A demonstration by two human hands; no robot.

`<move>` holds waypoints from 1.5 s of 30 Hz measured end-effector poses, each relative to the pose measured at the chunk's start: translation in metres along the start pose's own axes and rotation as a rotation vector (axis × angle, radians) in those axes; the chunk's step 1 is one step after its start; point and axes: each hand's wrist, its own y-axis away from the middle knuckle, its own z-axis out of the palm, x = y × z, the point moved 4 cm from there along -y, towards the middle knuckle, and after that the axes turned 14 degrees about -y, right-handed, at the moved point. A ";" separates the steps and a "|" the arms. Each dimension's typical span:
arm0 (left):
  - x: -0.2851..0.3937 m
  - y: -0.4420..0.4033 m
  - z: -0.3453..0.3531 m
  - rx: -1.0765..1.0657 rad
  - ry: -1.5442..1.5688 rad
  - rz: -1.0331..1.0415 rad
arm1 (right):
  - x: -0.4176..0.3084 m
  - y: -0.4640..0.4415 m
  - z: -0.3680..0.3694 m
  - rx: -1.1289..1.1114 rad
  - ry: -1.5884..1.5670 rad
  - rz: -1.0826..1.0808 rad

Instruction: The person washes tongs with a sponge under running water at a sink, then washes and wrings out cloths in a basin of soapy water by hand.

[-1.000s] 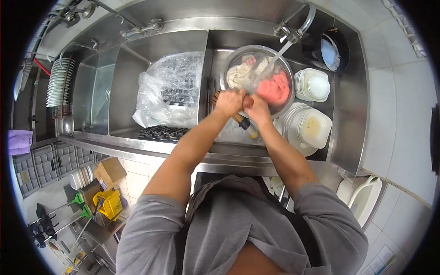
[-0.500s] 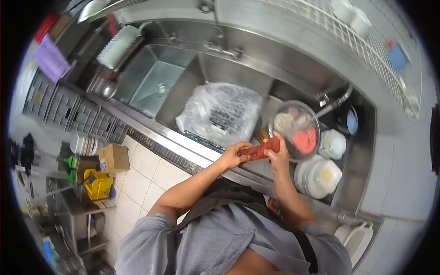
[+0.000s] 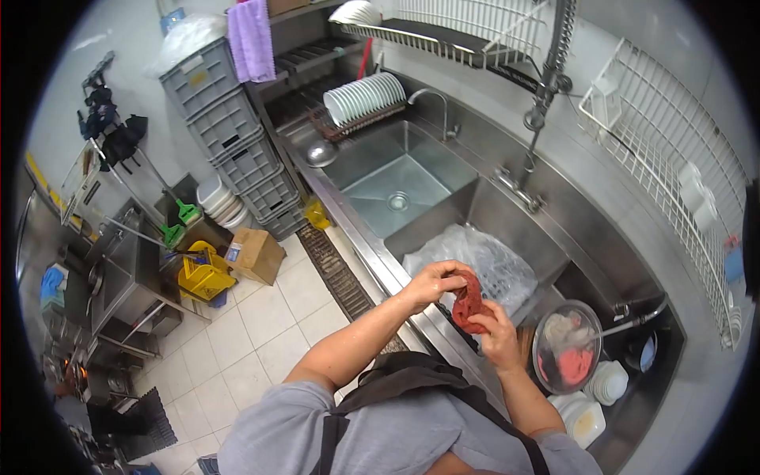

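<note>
Between my two hands is a crumpled dark red cloth (image 3: 468,307), held over the front edge of the sink. The fingers of my left hand (image 3: 431,286) are closed on its upper end, and my right hand (image 3: 499,336) grips the lower end. Just beyond the cloth, a sheet of clear plastic (image 3: 492,257) lies in the middle basin. To the right of my right hand stands a round clear bowl (image 3: 595,321) holding a pink cloth (image 3: 575,365) and pale cloths.
White bowls (image 3: 608,383) and plates (image 3: 587,425) are stacked beside the clear bowl. Upright plates fill a dish rack (image 3: 356,123) past the left basin (image 3: 392,186). Grey crates (image 3: 233,134), a cardboard box (image 3: 255,255) and a yellow mop bucket (image 3: 204,273) stand at the left.
My view has swung left, showing more of the floor and crates. The red cloth has gone from stretched sideways to bunched and more upright, still in both hands.
</note>
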 end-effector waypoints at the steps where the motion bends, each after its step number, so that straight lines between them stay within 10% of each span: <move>1: 0.009 -0.001 -0.002 0.041 -0.045 0.070 | -0.001 -0.004 0.005 -0.010 -0.006 -0.008; 14: 0.066 -0.002 0.035 -0.264 -0.847 0.657 | -0.018 0.003 -0.012 0.135 -0.095 0.058; 18: 0.011 -0.008 -0.004 -0.341 -0.711 0.294 | -0.004 0.000 -0.043 0.251 0.023 0.086; 22: -0.042 -0.003 -0.013 -0.350 -0.890 -0.110 | -0.007 -0.015 -0.051 0.481 -0.554 0.142; 26: -0.023 0.015 0.021 -0.146 -0.280 0.221 | -0.011 -0.031 -0.022 0.452 -0.655 0.232; 29: -0.024 0.002 0.026 -0.149 -0.567 0.154 | -0.010 -0.045 -0.003 0.315 -0.242 0.118; 39: 0.011 0.016 -0.034 0.091 0.158 0.145 | -0.009 -0.048 -0.008 0.303 -0.528 0.097; 45: 0.040 0.013 -0.052 0.015 -0.042 0.294 | 0.008 -0.044 -0.006 0.333 -0.532 -0.049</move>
